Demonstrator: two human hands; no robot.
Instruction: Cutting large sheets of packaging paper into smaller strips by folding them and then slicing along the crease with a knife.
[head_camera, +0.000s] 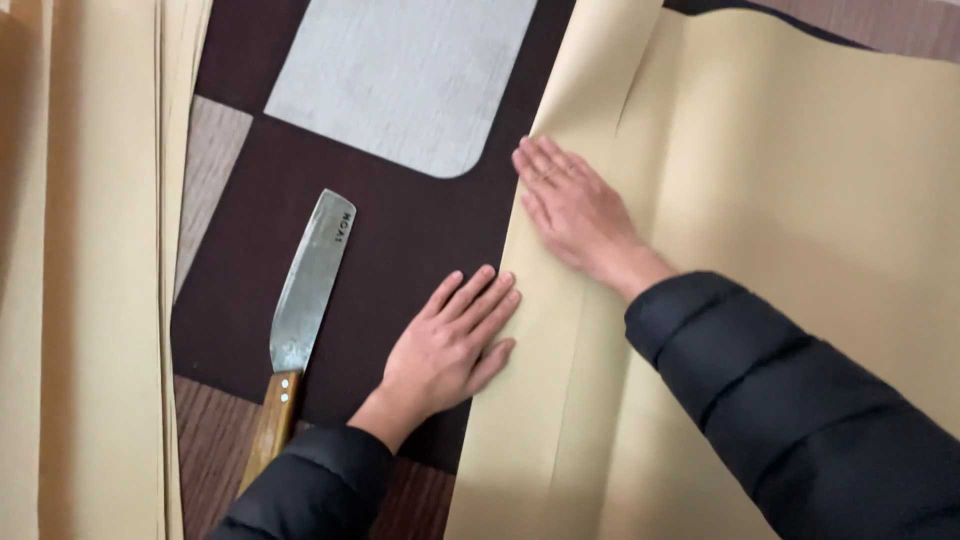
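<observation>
Both hands (450, 345) flat on paper (760, 200)

The paper (760, 250) is a large tan sheet, lying flat and filling the right side of the view. Its left edge is folded over into a long, narrow flap that runs from top to bottom. That folded edge rests on the dark brown mat, near a knife

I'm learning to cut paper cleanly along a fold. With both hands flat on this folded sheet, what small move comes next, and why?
Probably slide the right hand along the folded edge of the tan paper to sharpen the crease. The left hand pins the fold's near end, and the knife lies untouched beside it.
</observation>
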